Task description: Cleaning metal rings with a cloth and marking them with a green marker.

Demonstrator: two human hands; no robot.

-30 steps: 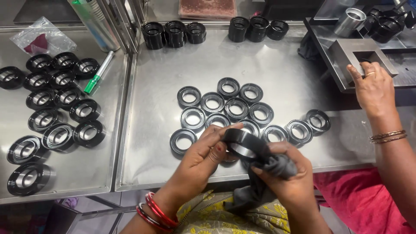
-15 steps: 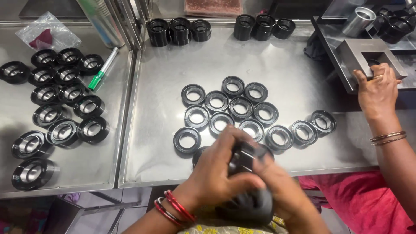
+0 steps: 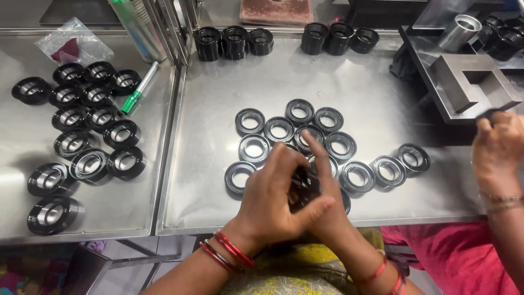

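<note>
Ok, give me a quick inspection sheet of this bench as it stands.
Surface: steel tray, shiny, with a second steel tray to its left.
Job's things: black part gripped between left hand and right hand; loose cluster of black rings beyond them.
Clutter: green marker, plastic bag, black cylinders on the left tray.
Fingers: both hands closed around the part.
Cables: nothing seen.
Surroundings: another person's hand by a grey metal fixture.

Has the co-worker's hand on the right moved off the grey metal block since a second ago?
Yes. The co-worker's hand has drawn back down toward the table edge, below the grey metal block.
</note>
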